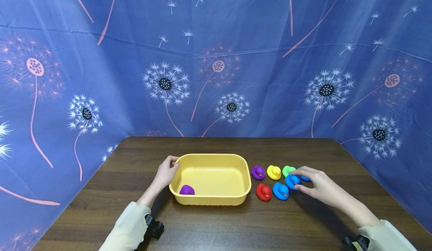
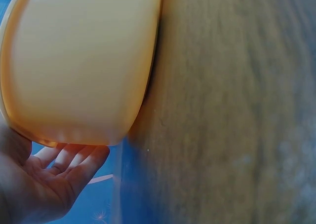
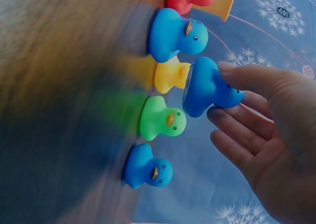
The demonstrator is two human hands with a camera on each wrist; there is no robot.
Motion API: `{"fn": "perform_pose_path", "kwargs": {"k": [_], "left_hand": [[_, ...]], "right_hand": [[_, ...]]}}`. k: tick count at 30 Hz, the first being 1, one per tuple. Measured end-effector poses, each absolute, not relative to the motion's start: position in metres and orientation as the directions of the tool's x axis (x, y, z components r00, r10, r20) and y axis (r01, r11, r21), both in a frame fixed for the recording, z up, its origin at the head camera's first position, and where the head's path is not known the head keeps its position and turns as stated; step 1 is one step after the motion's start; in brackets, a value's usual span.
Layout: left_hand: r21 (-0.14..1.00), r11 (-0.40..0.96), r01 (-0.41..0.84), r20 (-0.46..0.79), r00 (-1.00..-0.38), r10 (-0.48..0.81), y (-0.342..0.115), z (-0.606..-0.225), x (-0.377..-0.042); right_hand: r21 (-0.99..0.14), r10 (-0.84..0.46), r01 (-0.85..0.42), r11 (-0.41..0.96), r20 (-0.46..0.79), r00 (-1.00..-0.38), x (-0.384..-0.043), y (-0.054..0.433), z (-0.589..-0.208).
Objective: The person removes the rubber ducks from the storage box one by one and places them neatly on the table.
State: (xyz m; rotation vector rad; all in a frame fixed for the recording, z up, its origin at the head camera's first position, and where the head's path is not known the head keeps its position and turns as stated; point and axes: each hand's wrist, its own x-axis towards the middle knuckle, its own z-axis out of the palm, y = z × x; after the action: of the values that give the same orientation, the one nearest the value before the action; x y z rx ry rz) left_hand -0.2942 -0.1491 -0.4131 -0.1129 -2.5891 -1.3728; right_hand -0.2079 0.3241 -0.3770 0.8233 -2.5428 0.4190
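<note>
A yellow plastic tub (image 1: 212, 201) stands on the table, with a purple rubber duck (image 1: 187, 190) partly visible inside it. My left hand (image 1: 168, 171) holds the tub's left end; in the left wrist view, that hand (image 2: 54, 182) has its fingers against the outside wall. Between thumb and fingers, my right hand (image 1: 318, 185) pinches a blue rubber duck (image 3: 205, 88), raised off the table and tilted. Around it stand a green duck (image 3: 160, 119), another blue duck (image 3: 147, 167) partly covered by the hand in the head view, and a front blue duck (image 1: 281, 191).
Right of the tub, a purple duck (image 1: 258, 172) and a yellow duck (image 1: 273, 172) stand in the back row, with a red duck (image 1: 263, 192) in front. Behind the brown wooden table (image 1: 216, 228) hangs a blue cloth (image 1: 270, 74) with dandelion prints.
</note>
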Motion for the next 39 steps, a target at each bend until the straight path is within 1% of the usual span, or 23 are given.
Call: {"fn": "perform_pose_path", "kwargs": {"k": [3,8,16,22,31,39], "left_hand": [[0.806,0.569,0.164,0.219,-0.975,-0.03,-0.149,-0.413,-0.294],[0.808,0.568,0.155,0.207,-0.978,-0.027,-0.149,-0.413,-0.294],[0.809,0.566,0.159,0.212,-0.977,-0.03,-0.148,-0.412,-0.294],[0.808,0.568,0.156,0.207,-0.978,-0.026,-0.149,-0.413,-0.294],[0.813,0.558,0.166,0.222,-0.975,-0.033,-0.149,-0.413,-0.294],[0.814,0.556,0.167,0.219,-0.975,-0.027,-0.149,-0.413,-0.294]], "right_hand": [[-0.137,-0.47,-0.59,0.796,0.475,-0.744,-0.206,0.328,-0.38],[-0.108,-0.465,-0.573,0.812,0.474,-0.748,-0.205,0.332,-0.385],[-0.112,-0.466,-0.568,0.815,0.456,-0.758,-0.203,0.338,-0.391],[-0.154,-0.477,-0.59,0.792,0.446,-0.757,-0.202,0.342,-0.395],[-0.202,-0.486,-0.596,0.777,0.408,-0.773,-0.203,0.345,-0.398],[-0.256,-0.511,-0.626,0.737,0.397,-0.763,-0.205,0.346,-0.401]]}}
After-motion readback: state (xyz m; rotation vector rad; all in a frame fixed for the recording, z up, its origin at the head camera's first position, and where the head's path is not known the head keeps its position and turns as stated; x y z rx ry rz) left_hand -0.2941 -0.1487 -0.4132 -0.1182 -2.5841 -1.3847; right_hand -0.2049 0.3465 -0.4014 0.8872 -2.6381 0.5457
